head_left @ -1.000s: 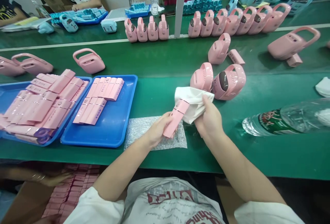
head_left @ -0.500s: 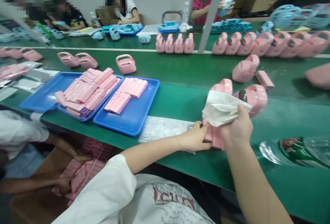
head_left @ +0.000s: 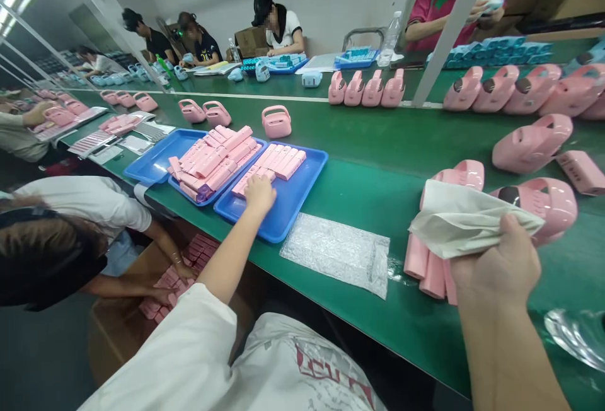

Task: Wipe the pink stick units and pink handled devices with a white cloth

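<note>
My right hand (head_left: 501, 266) grips a folded white cloth (head_left: 454, 219) over the right side of the table. Beneath and beside the cloth lie several long pink blocks (head_left: 416, 258); the cloth and my hand cover part of them. Two pink casings with loop handles stand just behind, one of them the nearer right casing (head_left: 551, 206). Over on the left, my left hand (head_left: 261, 195) reaches into a blue tray (head_left: 288, 200), its fingers curled on the front row of pink blocks (head_left: 243, 181). Its fingertips are partly hidden among them.
Bubble wrap (head_left: 338, 253) lies at the table's front edge. Left of my tray, another blue tray holds heaped pink blocks (head_left: 212, 162). A clear bottle (head_left: 579, 335) lies at right. A co-worker (head_left: 94, 228) bends over a cardboard box (head_left: 111, 329). Pink casings (head_left: 368, 89) line the back.
My left hand has left the pink blocks by the cloth and moved left into the blue tray. My right hand still holds the cloth. The view has turned left.
</note>
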`<action>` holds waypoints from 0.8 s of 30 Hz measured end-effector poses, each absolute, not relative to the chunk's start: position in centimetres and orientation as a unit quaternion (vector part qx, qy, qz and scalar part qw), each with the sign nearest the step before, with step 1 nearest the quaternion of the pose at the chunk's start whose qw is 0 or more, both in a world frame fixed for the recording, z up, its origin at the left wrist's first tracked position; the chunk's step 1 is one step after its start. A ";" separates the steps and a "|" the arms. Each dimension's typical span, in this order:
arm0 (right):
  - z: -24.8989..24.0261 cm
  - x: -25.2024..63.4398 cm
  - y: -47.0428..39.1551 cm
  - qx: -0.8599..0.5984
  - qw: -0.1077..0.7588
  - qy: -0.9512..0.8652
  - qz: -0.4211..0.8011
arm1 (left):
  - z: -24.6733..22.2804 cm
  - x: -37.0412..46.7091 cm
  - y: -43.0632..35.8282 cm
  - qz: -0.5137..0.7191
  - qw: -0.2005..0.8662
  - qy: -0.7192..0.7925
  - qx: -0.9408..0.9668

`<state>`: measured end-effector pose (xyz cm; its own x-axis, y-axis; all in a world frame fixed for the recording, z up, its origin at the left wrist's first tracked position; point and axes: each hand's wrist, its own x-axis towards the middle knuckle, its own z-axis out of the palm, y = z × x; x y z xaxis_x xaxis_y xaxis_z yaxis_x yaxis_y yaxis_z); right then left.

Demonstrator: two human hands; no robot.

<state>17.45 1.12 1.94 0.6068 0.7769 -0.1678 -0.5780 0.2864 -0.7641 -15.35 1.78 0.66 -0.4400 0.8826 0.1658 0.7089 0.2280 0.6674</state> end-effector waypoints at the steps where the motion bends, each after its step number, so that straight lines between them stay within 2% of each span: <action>1: 1.9 17.4 1.1 -0.418 0.794 -0.120 0.425 | 0.5 -16.3 1.6 0.361 0.121 0.776 0.503; 5: 1.8 17.4 1.2 -0.412 0.796 -0.129 0.424 | -0.4 -18.1 1.6 0.402 0.166 0.770 0.466; 12: 1.4 17.7 1.4 -0.420 0.775 -0.097 0.462 | 0.7 -16.5 0.1 0.462 0.357 0.687 0.432; 19: 0.4 16.6 1.2 -0.455 0.610 -0.134 0.635 | 2.1 -6.6 -2.1 0.450 0.720 0.365 0.382; 24: -0.2 16.1 1.3 -0.419 0.620 -0.200 0.632 | 0.6 -2.0 -0.9 0.391 0.850 0.238 0.261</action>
<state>16.10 1.27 -0.24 0.1200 0.9517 -0.2826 -0.6161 -0.1518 -0.7729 -1.99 -0.95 0.59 0.5817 0.7884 -0.2002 -0.5399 0.5583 0.6299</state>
